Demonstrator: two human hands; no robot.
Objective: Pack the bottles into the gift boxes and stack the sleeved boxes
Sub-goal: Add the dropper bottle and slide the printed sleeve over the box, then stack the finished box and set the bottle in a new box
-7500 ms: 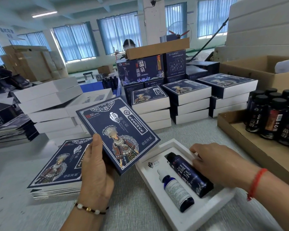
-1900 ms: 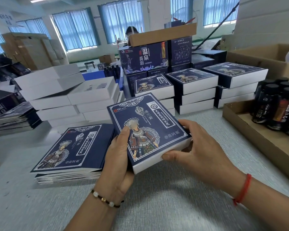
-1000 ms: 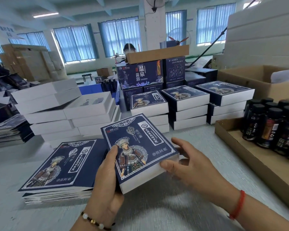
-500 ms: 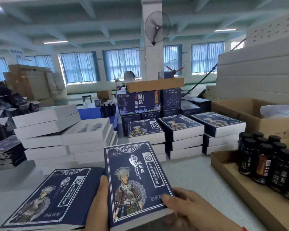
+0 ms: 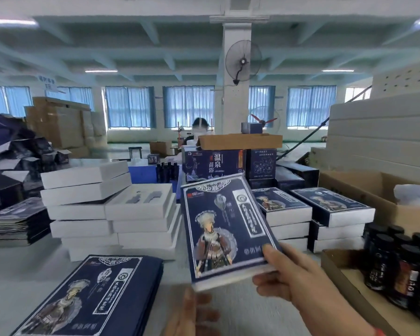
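Observation:
My right hand grips a sleeved gift box by its near right corner, thumb on the navy printed top, and holds it up above the table. My left hand hangs below the box with loose fingers and holds nothing. Behind the lifted box stand stacks of sleeved boxes. A pile of flat navy sleeves lies at the lower left. Dark bottles stand in a cardboard tray on the right. White open boxes are stacked at the left.
A large brown carton sits at the right, white foam slabs behind it. Navy cartons with a cardboard lid on top stand at the back centre. A person sits beyond them. More sleeves lie at the far left.
My left hand let go of the sleeved box and dropped below it. My right hand alone now carries the box up and forward toward the stacks. The view has tilted up.

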